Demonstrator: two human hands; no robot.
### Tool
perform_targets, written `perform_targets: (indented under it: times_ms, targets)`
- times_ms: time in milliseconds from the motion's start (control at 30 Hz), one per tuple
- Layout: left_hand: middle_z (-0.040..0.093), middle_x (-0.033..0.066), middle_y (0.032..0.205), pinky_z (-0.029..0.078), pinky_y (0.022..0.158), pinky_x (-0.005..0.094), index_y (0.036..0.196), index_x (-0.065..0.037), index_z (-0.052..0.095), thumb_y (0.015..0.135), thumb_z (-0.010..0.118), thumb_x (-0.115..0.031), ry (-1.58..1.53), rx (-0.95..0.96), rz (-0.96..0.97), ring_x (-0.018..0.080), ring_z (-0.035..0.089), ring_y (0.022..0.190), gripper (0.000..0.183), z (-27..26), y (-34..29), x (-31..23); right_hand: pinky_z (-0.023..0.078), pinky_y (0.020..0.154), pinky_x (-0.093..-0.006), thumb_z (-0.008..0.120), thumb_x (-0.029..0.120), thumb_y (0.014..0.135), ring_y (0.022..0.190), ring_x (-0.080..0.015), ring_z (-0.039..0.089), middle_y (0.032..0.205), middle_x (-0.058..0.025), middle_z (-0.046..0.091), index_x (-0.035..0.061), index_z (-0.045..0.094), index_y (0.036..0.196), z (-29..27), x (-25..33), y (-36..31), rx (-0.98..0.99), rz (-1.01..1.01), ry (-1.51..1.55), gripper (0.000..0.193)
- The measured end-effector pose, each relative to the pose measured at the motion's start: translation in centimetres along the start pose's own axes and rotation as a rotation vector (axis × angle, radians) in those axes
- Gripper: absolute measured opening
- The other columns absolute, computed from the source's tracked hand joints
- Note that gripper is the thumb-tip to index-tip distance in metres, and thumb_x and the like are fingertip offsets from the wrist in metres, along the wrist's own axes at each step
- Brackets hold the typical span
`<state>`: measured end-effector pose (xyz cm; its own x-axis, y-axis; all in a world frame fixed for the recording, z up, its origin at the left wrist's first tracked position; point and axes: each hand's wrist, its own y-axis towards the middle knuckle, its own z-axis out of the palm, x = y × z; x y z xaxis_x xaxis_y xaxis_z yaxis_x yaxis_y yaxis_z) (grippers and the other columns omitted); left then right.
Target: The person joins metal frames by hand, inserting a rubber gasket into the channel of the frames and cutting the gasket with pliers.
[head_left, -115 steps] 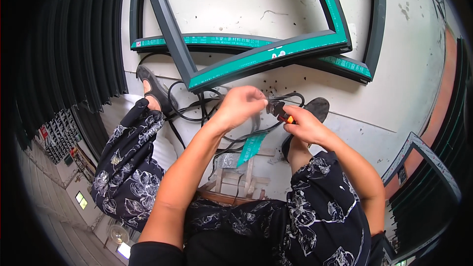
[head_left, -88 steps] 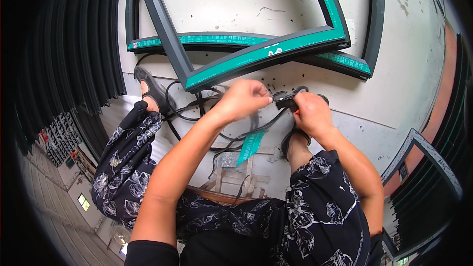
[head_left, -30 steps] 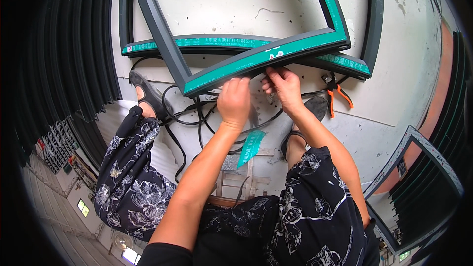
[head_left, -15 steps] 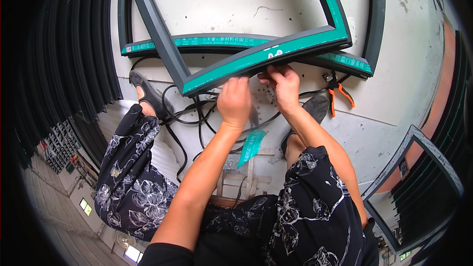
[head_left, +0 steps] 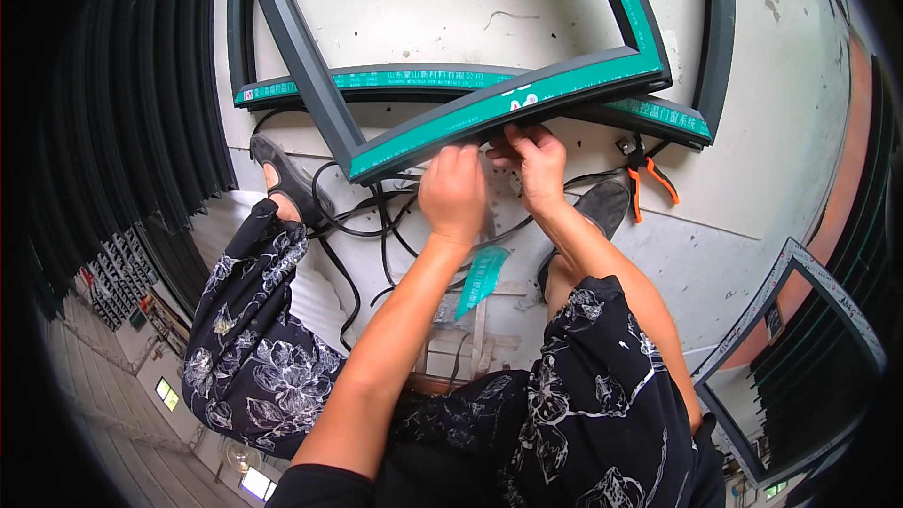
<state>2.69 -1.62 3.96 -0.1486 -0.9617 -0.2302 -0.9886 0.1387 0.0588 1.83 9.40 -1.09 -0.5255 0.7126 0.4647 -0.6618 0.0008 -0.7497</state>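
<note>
A dark grey window frame (head_left: pixel 564 73) with green protective film lies tilted over a second grey frame (head_left: pixel 717 47). My left hand (head_left: pixel 453 193) is closed against the underside of its near rail, knuckles up, its fingertips hidden by the rail. Just right of it, my right hand (head_left: pixel 536 165) is closed with thumb and fingers pinched at the same lower edge. What the fingers hold there is too dark and covered to make out. A long black flexible strip (head_left: pixel 350 226) lies in loose loops on the floor below the frame, left of my hands.
Orange-handled pliers (head_left: pixel 649 179) lie right of my right hand. A torn piece of green film (head_left: pixel 483 275) lies between my forearms, near a small wooden stool (head_left: pixel 480 348). Dark profiles (head_left: pixel 141 66) stand at the left; another frame (head_left: pixel 800 348) is at the lower right.
My right hand has shifted slightly left along the rail, closer to the left hand. The left hand stays almost in place; the frames look unmoved.
</note>
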Motion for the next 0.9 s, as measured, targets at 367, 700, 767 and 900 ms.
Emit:
perform_targets:
  times_ms: [367, 700, 767, 900]
  targets:
    - [0.061, 0.0106, 0.079, 0.045, 0.068, 0.0395, 0.082, -0.006, 0.061, 0.085, 0.056, -0.014, -0.051, -0.172, 0.212, 0.0298, 0.057, 0.075, 0.011, -4.7, 8.1, 6.2, 0.044, 0.043, -0.0220, 0.060, 0.017, 0.087, 0.048, -0.0143, 0.059, 0.067, -0.0113, 0.063, -0.0038, 0.059, 0.081, 1.5, 0.3, -0.6, -0.125, -0.011, -0.124, 0.021]
    - [0.056, 0.0141, 0.062, 0.041, 0.054, 0.0445, 0.066, -0.008, 0.055, 0.091, 0.043, -0.032, -0.045, 0.145, -0.165, 0.0353, 0.055, 0.060, 0.037, -3.2, 7.7, 6.3, 0.043, 0.046, -0.0212, 0.061, 0.017, 0.086, 0.049, -0.0127, 0.057, 0.065, -0.0111, 0.063, -0.0026, 0.059, 0.078, 0.1, 2.0, -0.6, -0.157, -0.019, -0.098, 0.021]
    - [0.057, 0.0144, 0.064, 0.041, 0.054, 0.0446, 0.067, -0.008, 0.056, 0.091, 0.042, -0.032, -0.039, 0.150, -0.172, 0.0358, 0.055, 0.061, 0.037, -3.3, 7.8, 6.4, 0.045, 0.050, -0.0210, 0.062, 0.017, 0.086, 0.056, -0.0122, 0.059, 0.071, -0.0108, 0.064, -0.0020, 0.059, 0.084, -0.4, 1.7, -0.4, -0.076, -0.018, -0.126, 0.019]
    - [0.058, 0.0145, 0.066, 0.042, 0.056, 0.0451, 0.068, -0.007, 0.056, 0.092, 0.041, -0.033, -0.033, 0.221, -0.208, 0.0366, 0.055, 0.063, 0.038, -3.5, 8.0, 6.4, 0.049, 0.056, -0.0229, 0.064, 0.016, 0.085, 0.068, -0.0134, 0.062, 0.084, -0.0104, 0.064, -0.0010, 0.057, 0.094, -1.0, 0.0, -0.5, 0.028, -0.036, -0.098, 0.020]
